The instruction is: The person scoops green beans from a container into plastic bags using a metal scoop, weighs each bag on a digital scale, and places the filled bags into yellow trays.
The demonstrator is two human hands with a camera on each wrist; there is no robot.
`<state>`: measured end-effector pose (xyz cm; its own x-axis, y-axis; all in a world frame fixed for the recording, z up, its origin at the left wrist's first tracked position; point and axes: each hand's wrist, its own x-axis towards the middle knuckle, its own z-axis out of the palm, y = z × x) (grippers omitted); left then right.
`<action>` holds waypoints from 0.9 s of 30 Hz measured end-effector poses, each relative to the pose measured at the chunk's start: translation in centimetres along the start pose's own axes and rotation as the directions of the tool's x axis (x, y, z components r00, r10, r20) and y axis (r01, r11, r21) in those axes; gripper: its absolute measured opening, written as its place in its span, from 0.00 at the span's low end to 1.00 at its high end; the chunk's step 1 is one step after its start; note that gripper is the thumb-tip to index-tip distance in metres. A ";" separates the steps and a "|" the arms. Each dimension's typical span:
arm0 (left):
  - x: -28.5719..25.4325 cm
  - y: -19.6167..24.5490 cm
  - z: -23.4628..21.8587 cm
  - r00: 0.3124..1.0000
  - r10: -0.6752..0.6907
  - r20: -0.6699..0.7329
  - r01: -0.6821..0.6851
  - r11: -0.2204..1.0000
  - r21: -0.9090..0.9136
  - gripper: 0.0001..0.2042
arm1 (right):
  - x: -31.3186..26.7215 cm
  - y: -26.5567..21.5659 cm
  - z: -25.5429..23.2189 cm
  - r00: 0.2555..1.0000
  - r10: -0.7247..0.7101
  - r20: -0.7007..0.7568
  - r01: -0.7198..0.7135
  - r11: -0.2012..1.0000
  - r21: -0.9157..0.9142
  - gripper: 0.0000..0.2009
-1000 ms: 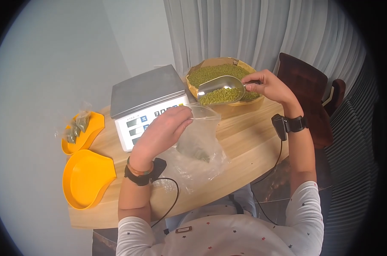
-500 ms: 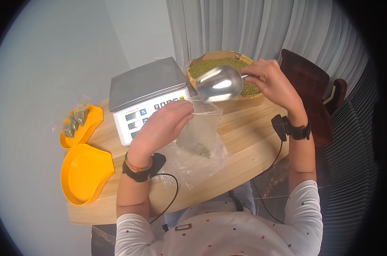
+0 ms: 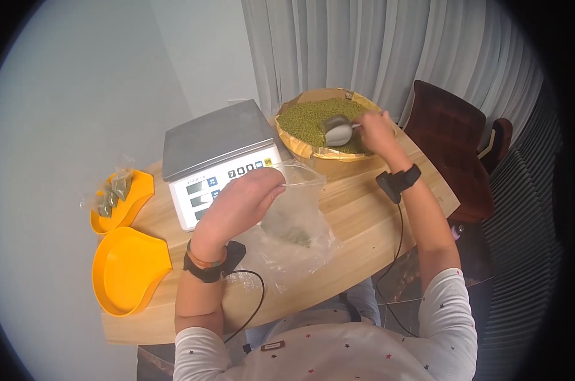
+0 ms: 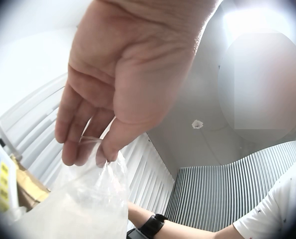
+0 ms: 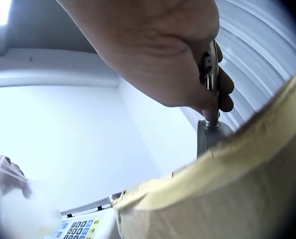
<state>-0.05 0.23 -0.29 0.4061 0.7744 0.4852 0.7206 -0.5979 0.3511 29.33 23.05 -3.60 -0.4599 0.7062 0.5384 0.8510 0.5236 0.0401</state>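
Note:
My left hand [image 3: 242, 198] pinches the rim of a clear plastic bag [image 3: 303, 206] between thumb and fingers; the bag hangs upright over the table, with a little green matter low down. In the left wrist view the bag [image 4: 95, 194] drops from the thumb and fingertips. My right hand [image 3: 377, 134] grips the handle of a metal scoop [image 3: 339, 133], its bowl down against the green beans [image 3: 303, 120] in a round, paper-lined container [image 3: 313, 153]. From the right wrist view, the container's rim hides most of the scoop's bowl.
A weighing scale [image 3: 218, 143] with a grey platform stands left of the beans. Two yellow trays lie at the table's left: a front tray [image 3: 125, 273] and a back tray [image 3: 141, 188] bearing several small filled bags [image 3: 117, 188]. A dark red chair [image 3: 446, 140] stands at the right.
The scoop, full of beans near the bag a second ago, was turned over above the bag's mouth, then moved back and right into the beans. My left hand keeps its hold on the bag.

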 end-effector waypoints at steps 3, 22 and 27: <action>0.1 0.0 0.0 1.000 -0.009 0.010 0.009 1.000 -0.007 0.08 | -0.4 -0.6 2.2 1.000 0.022 -0.005 -0.021 0.996 0.092 0.10; 0.0 0.2 0.0 0.999 -0.017 0.029 0.017 1.000 -0.006 0.08 | -1.9 4.5 2.6 0.880 0.310 0.359 -0.462 0.389 0.797 0.09; 0.1 0.1 0.0 0.999 -0.010 0.044 0.010 1.000 -0.004 0.09 | -2.1 4.6 2.3 0.881 0.280 0.381 -0.468 0.403 0.787 0.10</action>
<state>0.05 0.24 -0.17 0.4230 0.7887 0.4462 0.7225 -0.5907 0.3592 33.61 25.05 -6.49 -0.2636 0.9503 0.1654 0.3587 0.2557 -0.8977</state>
